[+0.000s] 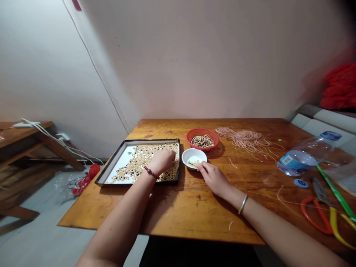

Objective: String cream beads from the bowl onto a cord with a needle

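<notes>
- The loose beads [144,159], pale tan mixed with dark ones, lie spread across a black-rimmed tray [150,140] at the left of the table [194,218].
- The left hand [162,161], a dark red beaded bracelet [151,172] on its wrist, rests fingers-down on them; its grip is curled, and whether it is closed on a bead cannot be told.
- The right hand [214,180], a silver bangle [243,204] on its wrist, sits just beside a small white bowl [194,150], its grip pinched closed on a thin strand [192,163] that reaches over the rim.
- A few beads lie in the bowl.
- Behind it, a red plastic basket [202,130] holds strung beads [202,141].
- A tangle of pink cord [244,139] spreads to the right.
- Further right lie a plastic water bottle [306,155], a blue lid [300,183] and red-handled scissors [314,215].
- Red netting [89,178] lies on the floor left of the table.
</notes>
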Demonstrator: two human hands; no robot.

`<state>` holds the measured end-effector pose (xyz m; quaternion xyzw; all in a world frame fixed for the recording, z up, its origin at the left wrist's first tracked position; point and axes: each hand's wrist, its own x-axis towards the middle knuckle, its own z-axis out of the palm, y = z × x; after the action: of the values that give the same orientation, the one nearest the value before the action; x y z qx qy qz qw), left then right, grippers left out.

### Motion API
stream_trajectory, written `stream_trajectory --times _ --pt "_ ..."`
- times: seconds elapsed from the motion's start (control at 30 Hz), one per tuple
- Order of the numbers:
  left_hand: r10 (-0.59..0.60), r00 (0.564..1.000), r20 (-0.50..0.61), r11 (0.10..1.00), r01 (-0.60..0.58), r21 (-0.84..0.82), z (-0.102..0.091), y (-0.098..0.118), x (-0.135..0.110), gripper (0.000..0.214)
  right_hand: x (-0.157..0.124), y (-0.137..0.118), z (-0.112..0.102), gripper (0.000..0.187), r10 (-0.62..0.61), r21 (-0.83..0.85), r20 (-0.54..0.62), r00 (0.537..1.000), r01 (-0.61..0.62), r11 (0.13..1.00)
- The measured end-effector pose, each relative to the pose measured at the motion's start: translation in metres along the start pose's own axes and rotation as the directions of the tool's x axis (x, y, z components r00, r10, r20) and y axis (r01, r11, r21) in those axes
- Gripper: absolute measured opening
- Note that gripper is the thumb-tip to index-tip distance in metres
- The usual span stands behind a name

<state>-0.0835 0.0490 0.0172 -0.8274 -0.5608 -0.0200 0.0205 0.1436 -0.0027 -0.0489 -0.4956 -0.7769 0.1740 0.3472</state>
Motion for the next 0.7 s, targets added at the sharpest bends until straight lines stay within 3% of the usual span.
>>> stream_trajectory --times 0.13,0.23,0.37,0.53,0.7 --pt "-0.027 0.991 -0.131 0.999 0.022 -0.035 -0.007 0.008 0.0 0.02 -0.001 -0.004 -0.003 0.027 0.015 0.018 0.016 1.0 -0.016 1.0" --pt "0.056 0.98 -0.189 0.972 -0.097 -0.215 -0.007 0.018 0.001 0.018 -0.002 -0.008 -0.005 0.026 0.031 0.075 0.025 0.999 -0.033 0.997" --pt "0.167 0.975 -0.146 0.863 -0.216 -0.457 0.0 0.027 0.004 0.011 -0.002 -0.009 -0.006 0.027 0.123 0.225 -0.034 0.992 -0.112 0.968" --pt "0.189 0.979 -0.082 0.799 -0.202 -0.567 0.007 0.029 0.006 0.014 0.006 -0.001 -0.005 0.03 0.253 0.367 -0.141 0.957 -0.187 0.911" --pt "0.161 0.985 -0.057 0.771 -0.161 -0.616 0.009 0.028 0.008 0.019 0.009 0.002 -0.004 0.032 0.289 0.417 -0.138 0.947 -0.209 0.885"
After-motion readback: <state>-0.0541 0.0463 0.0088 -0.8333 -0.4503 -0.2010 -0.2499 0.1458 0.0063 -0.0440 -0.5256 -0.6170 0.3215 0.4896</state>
